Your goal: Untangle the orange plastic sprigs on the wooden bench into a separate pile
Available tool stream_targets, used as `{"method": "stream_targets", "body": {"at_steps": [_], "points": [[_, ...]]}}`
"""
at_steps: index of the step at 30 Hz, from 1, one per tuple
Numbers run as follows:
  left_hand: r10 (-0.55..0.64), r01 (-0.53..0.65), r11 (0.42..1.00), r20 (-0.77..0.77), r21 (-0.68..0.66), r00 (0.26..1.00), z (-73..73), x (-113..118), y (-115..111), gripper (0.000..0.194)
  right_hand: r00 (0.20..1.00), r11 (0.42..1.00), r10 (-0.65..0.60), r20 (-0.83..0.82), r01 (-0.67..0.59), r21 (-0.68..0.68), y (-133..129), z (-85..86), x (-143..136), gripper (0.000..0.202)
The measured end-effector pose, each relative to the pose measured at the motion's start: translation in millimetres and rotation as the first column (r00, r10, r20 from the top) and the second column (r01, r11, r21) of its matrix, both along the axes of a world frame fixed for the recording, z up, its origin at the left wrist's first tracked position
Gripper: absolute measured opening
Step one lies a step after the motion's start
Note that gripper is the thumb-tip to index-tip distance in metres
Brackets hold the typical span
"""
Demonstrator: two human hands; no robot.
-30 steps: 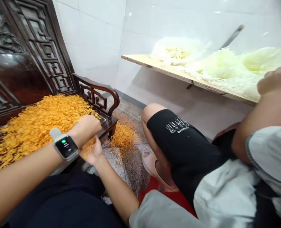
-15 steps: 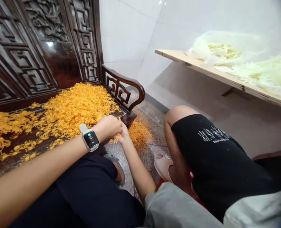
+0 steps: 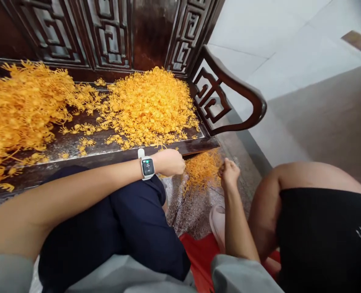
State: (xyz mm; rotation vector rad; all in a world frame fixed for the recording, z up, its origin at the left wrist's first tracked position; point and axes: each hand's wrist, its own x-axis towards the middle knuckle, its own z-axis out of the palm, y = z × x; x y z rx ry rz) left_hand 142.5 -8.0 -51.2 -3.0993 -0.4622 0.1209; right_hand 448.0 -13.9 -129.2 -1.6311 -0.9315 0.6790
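My left hand (image 3: 169,162), with a watch (image 3: 147,167) on its wrist, is closed just past the bench's front edge. Its fingers curl away from view, so anything in them is hidden. To the right, my right hand (image 3: 230,172) is closed in a pinch, apart from the left; I cannot make out what it holds. Behind the hands, a heap of small orange, spider-shaped plastic pieces (image 3: 152,103) lies on the dark wooden bench (image 3: 107,154). Between and below the hands, thin stringy orange scraps (image 3: 203,169) are piled on the floor.
A larger tangled orange heap (image 3: 18,110) covers the bench's left part. A carved armrest (image 3: 258,106) closes off the bench's right end. Another person's bare knee (image 3: 308,175) is close at the right. A wooden board's corner (image 3: 359,42) juts in at upper right.
The hands were together and have parted, the right hand moving rightward away from the left. My view has swung left and down, so most of the board has gone out of sight.
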Motion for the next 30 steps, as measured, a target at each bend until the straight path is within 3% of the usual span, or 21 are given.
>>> {"method": "stream_targets", "body": {"at_steps": [2, 4, 6, 8, 9, 10, 12, 14, 17, 20, 22, 24, 27, 30], "points": [[0.046, -0.046, 0.999, 0.013, 0.021, 0.999, 2.2, -5, 7, 0.031, 0.992, 0.990, 0.123, -0.001, -0.123, -0.062, -13, 12.9, -8, 0.058], [0.059, -0.059, 0.997, 0.019, 0.039, 0.998, 3.1, -4, 12, 0.031, 0.945, 0.943, 0.327, -0.011, -0.328, -0.060, -20, 36.8, -30, 0.049], [0.057, -0.058, 0.997, 0.023, 0.048, 0.998, 3.1, -1, 13, 0.030, 0.814, 0.813, 0.580, -0.017, -0.578, 0.067, -14, 69.2, -61, 0.044], [0.048, -0.050, 0.997, 0.040, 0.052, 0.998, 3.2, 3, 10, 0.029, 0.693, 0.656, 0.720, 0.043, -0.698, 0.287, 10, 102.7, -98, 0.056], [0.040, -0.043, 0.998, 0.049, 0.056, 0.998, 3.7, 3, 8, 0.029, 0.704, 0.628, 0.703, 0.097, -0.680, 0.378, 28, 117.6, -114, 0.070], [0.034, -0.038, 0.997, 0.054, 0.060, 0.998, 4.8, 3, 6, 0.029, 0.750, 0.637, 0.643, 0.155, -0.636, 0.437, 50, 130.6, -128, 0.081], [0.040, -0.044, 0.996, 0.056, 0.073, 0.998, 9.0, 2, 5, 0.028, 0.815, 0.679, 0.523, 0.250, -0.576, 0.456, 94, 150.2, -142, 0.085], [0.067, -0.072, 0.994, 0.059, 0.087, 0.996, 16.6, -2, 5, 0.025, 0.840, 0.725, 0.493, 0.225, -0.540, 0.428, 124, 159.7, -142, 0.084], [0.087, -0.105, 0.986, 0.132, 0.133, 0.987, 33.2, -7, 6, 0.026, 0.827, 0.754, 0.556, 0.088, -0.546, 0.365, 122, 149.1, -133, 0.081], [0.092, -0.140, 0.973, 0.249, 0.182, 0.964, 51.2, -14, 7, 0.029, 0.811, 0.794, 0.584, -0.040, -0.559, 0.239, 74, 113.8, -137, 0.067], [0.159, -0.212, 0.965, 0.306, 0.151, 0.939, 60.2, -21, 12, 0.026, 0.745, 0.782, 0.622, -0.243, -0.610, 0.132, 36, 88.5, -143, 0.060], [0.277, -0.317, 0.946, 0.330, 0.072, 0.902, 64.8, -32, 19, 0.022, 0.645, 0.776, 0.592, -0.483, -0.617, 0.126, 5, 70.5, -148, 0.056], [0.427, -0.452, 0.892, 0.336, -0.002, 0.840, 64.5, -51, 32, 0.031, 0.490, 0.820, 0.515, -0.704, -0.520, 0.238, -19, 62.8, -149, 0.049], [0.477, -0.510, 0.860, 0.353, 0.002, 0.805, 61.8, -65, 35, 0.041, 0.435, 0.837, 0.498, -0.750, -0.467, 0.285, -20, 71.5, -150, 0.052]]}}
